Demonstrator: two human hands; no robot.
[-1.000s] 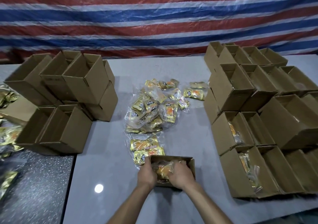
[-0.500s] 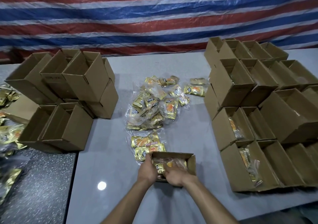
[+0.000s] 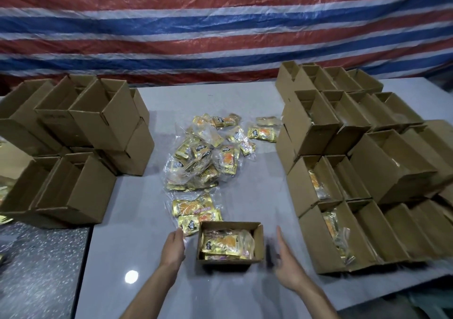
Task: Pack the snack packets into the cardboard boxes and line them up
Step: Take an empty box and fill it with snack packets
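A small cardboard box (image 3: pixel 230 261), filled with gold snack packets (image 3: pixel 225 244), sits near-centre on a grey counter (image 3: pixel 137 220). The left hand (image 3: pixel 172 247) and right hand (image 3: pixel 285 257) flank it, fingers straight, holding nothing. Packed boxes (image 3: pixel 316 240) line the right, empty boxes (image 3: pixel 81 196) wait on the left, and a loose pile (image 3: pixel 203 157) lies farther off, so much remains to pack.

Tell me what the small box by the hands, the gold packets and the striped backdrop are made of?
The box: plain brown cardboard, matt, with raw cut edges. The packets: glossy gold foil or metallised plastic, as far as the look tells; they glint and crinkle. The backdrop: probably woven plastic tarpaulin, judging by its slight sheen and creases.
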